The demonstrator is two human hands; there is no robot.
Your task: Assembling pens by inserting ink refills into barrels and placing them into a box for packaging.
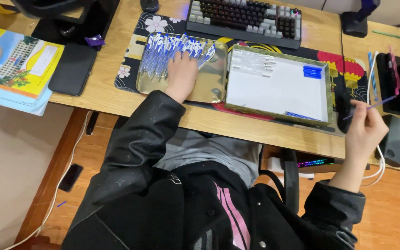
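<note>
Left hand (180, 74) flat, fingers spread on heap of blue pens (172, 53) in gold tray (209, 88) | right hand (365, 132) pinches one pen (371, 105), raised beside white-lined tray (278, 88).

Home desk or study corner: wooden desk (107, 78) with mechanical keyboard (244, 18), patterned desk mat (135, 41), phone (72, 69), stacked booklets (17, 67), monitor stand (355, 21), cables, wooden floor (394, 208) below.

We see blue pens (174, 52) heaped in the gold tray (216, 88) at 11 o'clock | one thin blue pen (370, 107) tilted at 3 o'clock
</note>
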